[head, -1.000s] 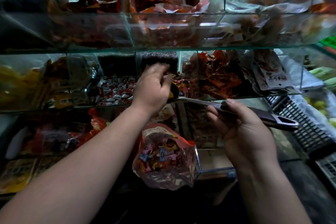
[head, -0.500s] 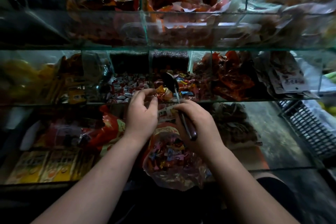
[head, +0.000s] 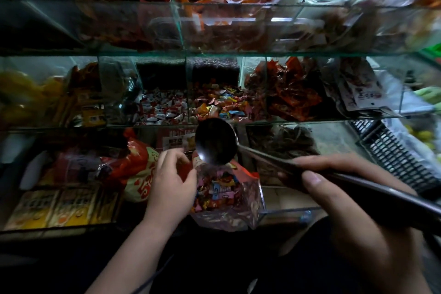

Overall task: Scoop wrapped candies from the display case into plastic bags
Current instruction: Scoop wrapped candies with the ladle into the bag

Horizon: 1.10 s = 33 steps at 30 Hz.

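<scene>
Nearest on my feed: right hand (head: 353, 198), fingers curled round the dark handle of a ladle (head: 216, 141), thumb laid along the top. The handle runs from that hand up and left to the round bowl, which hangs just above the bag's mouth. Left hand (head: 169, 188): fingertips pinching the bag's rim, holding it up beside the bowl. Bag (head: 229, 200): clear plastic, hanging between the two hands, part filled with mixed wrapped candies. Left of the left hand, I log a red pouch (head: 138, 169) with pale print. Beyond the right hand, a black basket (head: 393, 157). Beyond both hands, the glass case (head: 95, 53): loose candies (head: 214, 102) in many colours lie in the compartment straight past the bowl; white-and-red sweets (head: 162, 110) fill the next one to the left.
</scene>
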Available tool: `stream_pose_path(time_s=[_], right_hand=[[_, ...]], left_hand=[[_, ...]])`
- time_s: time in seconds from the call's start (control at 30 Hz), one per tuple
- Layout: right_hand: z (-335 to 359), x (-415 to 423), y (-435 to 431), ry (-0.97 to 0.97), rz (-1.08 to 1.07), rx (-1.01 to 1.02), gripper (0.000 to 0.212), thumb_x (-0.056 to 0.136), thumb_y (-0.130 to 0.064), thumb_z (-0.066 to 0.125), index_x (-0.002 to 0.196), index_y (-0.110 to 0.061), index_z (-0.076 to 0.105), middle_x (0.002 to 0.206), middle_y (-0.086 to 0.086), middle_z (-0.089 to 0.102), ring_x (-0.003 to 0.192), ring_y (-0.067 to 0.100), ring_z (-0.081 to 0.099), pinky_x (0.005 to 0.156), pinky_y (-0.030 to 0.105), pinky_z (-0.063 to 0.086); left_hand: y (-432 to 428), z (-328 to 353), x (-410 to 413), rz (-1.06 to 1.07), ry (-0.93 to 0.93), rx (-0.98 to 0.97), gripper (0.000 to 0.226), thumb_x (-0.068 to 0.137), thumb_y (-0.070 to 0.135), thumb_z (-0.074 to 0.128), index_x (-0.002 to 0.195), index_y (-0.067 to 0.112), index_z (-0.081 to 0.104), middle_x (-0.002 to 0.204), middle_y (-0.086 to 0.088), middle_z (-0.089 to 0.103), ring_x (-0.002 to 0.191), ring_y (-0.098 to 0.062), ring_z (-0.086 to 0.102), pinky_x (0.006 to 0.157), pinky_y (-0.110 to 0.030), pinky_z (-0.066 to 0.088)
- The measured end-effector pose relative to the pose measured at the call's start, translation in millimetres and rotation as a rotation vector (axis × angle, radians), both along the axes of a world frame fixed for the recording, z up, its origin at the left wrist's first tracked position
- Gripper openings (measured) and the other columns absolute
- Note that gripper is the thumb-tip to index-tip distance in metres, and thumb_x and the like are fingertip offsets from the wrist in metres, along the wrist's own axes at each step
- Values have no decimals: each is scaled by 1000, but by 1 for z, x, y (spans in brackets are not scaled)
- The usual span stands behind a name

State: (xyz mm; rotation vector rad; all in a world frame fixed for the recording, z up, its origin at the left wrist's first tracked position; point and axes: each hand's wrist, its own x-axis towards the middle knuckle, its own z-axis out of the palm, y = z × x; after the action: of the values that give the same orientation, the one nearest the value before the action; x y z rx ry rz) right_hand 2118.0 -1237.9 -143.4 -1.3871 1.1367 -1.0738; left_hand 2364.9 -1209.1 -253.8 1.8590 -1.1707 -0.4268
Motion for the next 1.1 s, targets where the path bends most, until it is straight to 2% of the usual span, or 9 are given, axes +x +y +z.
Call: stream_pose_path(time_s=[0.1, 0.2, 0.3, 0.4, 0.57, 0.73, 0.87, 1.03, 1.1], right_hand=[[7, -9, 23, 263, 117, -346, 12, 81, -35, 70, 86, -28, 78, 83, -5, 79, 77, 8, 75, 76, 19, 57], [-19, 7, 19, 394, 207, -276, 4, 79, -29, 73, 82, -30, 74, 79, -13, 75, 75, 2, 71, 68, 15, 53], [-69, 39, 1, 515, 226, -156, 7, 83, -21, 75, 83, -28, 75, 80, -13, 74, 79, -2, 69, 74, 16, 53], [-117, 65, -11, 451, 271, -45, 2, 87, -26, 74, 90, -26, 75, 87, -12, 74, 87, -3, 67, 81, 16, 53], [-151, 86, -26, 385, 130, 99, 11, 89, -22, 71, 79, -20, 75, 79, -7, 73, 81, -2, 66, 72, 14, 48], [-133, 76, -29, 348, 278, 149, 15, 85, -23, 69, 74, -30, 76, 78, -14, 75, 73, -4, 68, 64, 5, 46], [-141, 79, -24, 397, 124, 154, 21, 90, -21, 69, 70, -28, 74, 75, -13, 73, 77, -8, 65, 66, 1, 41], [-145, 90, -13, 332, 130, 211, 29, 89, -20, 70, 65, -36, 73, 78, -20, 73, 79, -6, 67, 72, 7, 48], [-140, 86, -19, 135, 34, 394, 28, 89, -14, 70, 67, -31, 77, 77, -4, 78, 83, 14, 76, 78, 25, 60]], left_hand=[[12, -9, -2, -15, -41, 53, 16, 94, 21, 69, 85, 32, 62, 125, 17, 50, 123, -3, 43, 104, -27, 35], [16, -14, -5, -70, -116, 70, 21, 100, 18, 59, 110, 27, 74, 139, 15, 51, 133, -6, 40, 111, -28, 32], [19, -18, -6, -98, -125, 65, 29, 101, 27, 57, 128, 33, 68, 143, 19, 47, 135, -3, 38, 109, -26, 33], [22, -27, -4, -143, -149, 98, 30, 98, 30, 62, 128, 36, 68, 144, 21, 46, 134, -1, 38, 105, -22, 33], [25, -35, 9, -66, -20, 112, 52, 96, -9, 49, 139, 18, 61, 144, 21, 46, 125, 18, 41, 100, 2, 29], [27, -35, 11, -45, 199, 99, 59, 98, -11, 43, 145, 24, 52, 133, 40, 42, 120, 23, 46, 95, -6, 45], [26, -40, 9, -52, 225, 54, 59, 98, -10, 44, 144, 26, 54, 133, 43, 43, 122, 23, 44, 99, -17, 49], [28, -43, 6, -70, 198, 50, 57, 99, -9, 44, 145, 23, 53, 126, 55, 42, 127, 19, 43, 107, -23, 45], [28, -42, 7, -56, 208, 61, 57, 99, -8, 43, 145, 23, 53, 123, 56, 42, 125, 21, 43, 105, -16, 43]])
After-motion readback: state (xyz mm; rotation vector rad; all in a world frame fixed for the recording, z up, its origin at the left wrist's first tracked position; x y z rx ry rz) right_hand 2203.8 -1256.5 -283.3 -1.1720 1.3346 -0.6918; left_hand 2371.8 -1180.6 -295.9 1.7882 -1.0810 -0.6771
